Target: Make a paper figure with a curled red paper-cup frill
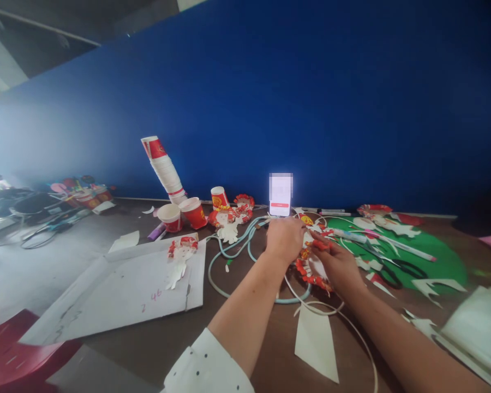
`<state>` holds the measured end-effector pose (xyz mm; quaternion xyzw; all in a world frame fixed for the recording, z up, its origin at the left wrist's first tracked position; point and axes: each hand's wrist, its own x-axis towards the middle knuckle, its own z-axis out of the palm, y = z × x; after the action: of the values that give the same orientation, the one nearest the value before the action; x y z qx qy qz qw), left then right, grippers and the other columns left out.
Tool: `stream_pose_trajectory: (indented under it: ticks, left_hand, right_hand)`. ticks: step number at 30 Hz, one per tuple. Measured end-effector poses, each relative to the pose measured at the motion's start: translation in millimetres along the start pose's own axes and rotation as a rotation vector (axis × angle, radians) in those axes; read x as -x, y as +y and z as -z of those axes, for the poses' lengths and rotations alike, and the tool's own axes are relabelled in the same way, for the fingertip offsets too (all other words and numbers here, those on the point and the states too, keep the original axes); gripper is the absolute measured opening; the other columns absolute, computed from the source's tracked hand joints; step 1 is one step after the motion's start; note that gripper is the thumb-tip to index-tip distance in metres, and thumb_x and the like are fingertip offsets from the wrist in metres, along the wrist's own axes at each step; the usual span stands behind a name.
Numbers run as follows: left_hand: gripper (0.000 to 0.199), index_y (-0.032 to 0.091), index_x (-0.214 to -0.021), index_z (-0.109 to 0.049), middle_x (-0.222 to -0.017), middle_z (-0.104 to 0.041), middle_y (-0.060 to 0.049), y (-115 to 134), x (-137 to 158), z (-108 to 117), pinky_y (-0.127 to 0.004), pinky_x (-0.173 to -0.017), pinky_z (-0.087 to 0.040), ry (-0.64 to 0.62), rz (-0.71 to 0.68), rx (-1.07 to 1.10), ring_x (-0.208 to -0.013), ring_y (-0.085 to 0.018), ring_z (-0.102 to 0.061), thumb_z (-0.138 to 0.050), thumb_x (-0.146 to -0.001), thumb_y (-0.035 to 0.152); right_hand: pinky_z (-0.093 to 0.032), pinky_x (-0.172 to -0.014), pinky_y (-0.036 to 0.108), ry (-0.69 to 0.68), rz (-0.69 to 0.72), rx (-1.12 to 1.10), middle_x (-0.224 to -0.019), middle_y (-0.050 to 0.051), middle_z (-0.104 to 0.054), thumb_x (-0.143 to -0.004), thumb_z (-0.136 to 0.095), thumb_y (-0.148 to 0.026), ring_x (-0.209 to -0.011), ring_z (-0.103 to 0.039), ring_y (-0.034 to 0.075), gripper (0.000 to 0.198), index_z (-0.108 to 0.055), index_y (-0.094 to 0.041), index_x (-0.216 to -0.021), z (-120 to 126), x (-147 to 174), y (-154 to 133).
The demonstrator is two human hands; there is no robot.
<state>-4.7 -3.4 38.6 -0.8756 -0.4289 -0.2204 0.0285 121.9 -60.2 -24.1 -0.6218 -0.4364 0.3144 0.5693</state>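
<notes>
Both hands are together at the middle of the table, bent over a cut-up red and white paper cup (316,273). My left hand (285,238) is closed at its upper left side, with the fingertips partly hidden behind the hand. Thumb and fingers of my right hand (339,266) pinch a red part of the same cup from the right. The cup's edge is cut into curled red strips, and a yellow print shows on it. Right behind my left hand stands a lit phone (280,204). A pale blue cable (219,278) loops beneath my forearms.
A leaning stack of paper cups (166,172) stands at the back left, near more cut cups (228,222). A whiteboard sheet (126,295) lies left. On the right are scissors (407,267), markers (421,253), a green sheet (445,256) and paper scraps. A blue partition (311,98) rises behind.
</notes>
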Motion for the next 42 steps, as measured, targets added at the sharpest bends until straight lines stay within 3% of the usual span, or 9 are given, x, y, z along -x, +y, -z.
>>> stream_pose_trajectory:
  ticks: [9,18,24,31,35,42]
  left_hand:
    - [0.024,0.017,-0.082,-0.068,-0.085,-0.069,-0.007,4.0,1.1,0.5,-0.033,-0.082,-0.045,0.011,-0.022,0.032,-0.083,-0.020,-0.062,-0.045,-0.087,0.024]
    - [0.026,0.021,-0.093,-0.070,-0.086,-0.069,-0.004,4.6,-0.9,-0.4,-0.032,-0.083,-0.047,-0.024,-0.061,0.079,-0.085,-0.019,-0.062,-0.044,-0.087,0.023]
    - [0.022,0.025,-0.095,-0.070,-0.094,-0.070,0.000,0.4,-0.4,-2.0,-0.028,-0.084,-0.046,0.024,0.023,0.214,-0.090,-0.017,-0.062,-0.050,-0.087,0.031]
    - [0.022,0.028,-0.099,-0.070,-0.099,-0.071,0.002,1.9,-2.4,-2.8,-0.025,-0.083,-0.046,-0.006,0.175,0.325,-0.091,-0.016,-0.062,-0.053,-0.086,0.035]
    - [0.026,0.028,-0.098,-0.071,-0.098,-0.071,0.002,1.7,-2.5,-2.6,-0.026,-0.082,-0.046,-0.036,0.091,0.265,-0.092,-0.016,-0.062,-0.047,-0.089,0.035]
    - [0.025,0.024,-0.092,-0.071,-0.089,-0.071,-0.002,5.0,0.2,1.5,-0.030,-0.083,-0.045,0.025,-0.010,0.104,-0.088,-0.018,-0.062,-0.047,-0.088,0.030]
  right_hand:
    - [-0.045,-0.087,0.038,0.010,0.006,0.003,-0.099,0.007,-0.072,-0.069,-0.063,-0.035,-0.098,-0.062,0.026,0.052,-0.065,-0.017,-0.118,0.3,0.0,0.6]
    - [-0.047,-0.085,0.038,0.051,0.005,0.000,-0.100,0.007,-0.072,-0.069,-0.063,-0.035,-0.098,-0.063,0.026,0.049,-0.067,-0.018,-0.115,3.3,0.6,-3.1]
    - [-0.048,-0.085,0.038,0.048,0.009,-0.028,-0.096,0.007,-0.073,-0.068,-0.065,-0.037,-0.097,-0.064,0.026,0.050,-0.068,-0.017,-0.113,2.2,1.8,-5.4]
    - [-0.046,-0.088,0.039,0.080,-0.017,-0.035,-0.101,0.007,-0.072,-0.065,-0.068,-0.036,-0.099,-0.063,0.026,0.048,-0.069,-0.020,-0.111,1.6,3.5,-10.1]
    - [-0.045,-0.091,0.039,0.078,0.000,-0.050,-0.105,0.007,-0.071,-0.066,-0.068,-0.036,-0.104,-0.062,0.026,0.047,-0.069,-0.020,-0.110,1.8,2.5,-8.1]
    - [-0.046,-0.088,0.040,0.070,0.023,0.004,-0.104,0.008,-0.071,-0.069,-0.064,-0.037,-0.100,-0.063,0.026,0.046,-0.068,-0.019,-0.112,3.0,-1.6,0.1]
